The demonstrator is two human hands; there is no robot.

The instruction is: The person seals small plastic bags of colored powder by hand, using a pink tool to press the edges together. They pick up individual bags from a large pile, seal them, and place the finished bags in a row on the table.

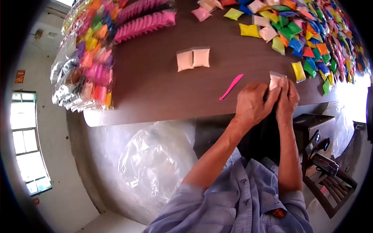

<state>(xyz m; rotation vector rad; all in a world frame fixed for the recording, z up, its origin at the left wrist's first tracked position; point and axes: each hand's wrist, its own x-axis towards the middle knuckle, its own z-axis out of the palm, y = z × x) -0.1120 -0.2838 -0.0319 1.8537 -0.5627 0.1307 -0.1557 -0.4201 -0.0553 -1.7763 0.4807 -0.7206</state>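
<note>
Near the table's front edge, my left hand (253, 100) and my right hand (286, 99) come together around a small pale pink packet (276, 80). Fingers of both hands are closed on it, and its clear top edge sticks out above them. The packet's lower part is hidden by my fingers. To the left of my hands lies a bright pink plastic knife-shaped tool (232, 86), touched by neither hand. Farther left, two peach-coloured packets (193, 58) rest side by side on the brown table (155, 89), slightly overlapping.
Many coloured packets (307, 42) are heaped at the right. A yellow packet (298, 72) lies near my right hand. Clear bags of coloured packets (93, 66) and pink stacked pieces (145, 25) are at the left. Below are a clear plastic bag (147, 159) and a wooden stool (330, 190).
</note>
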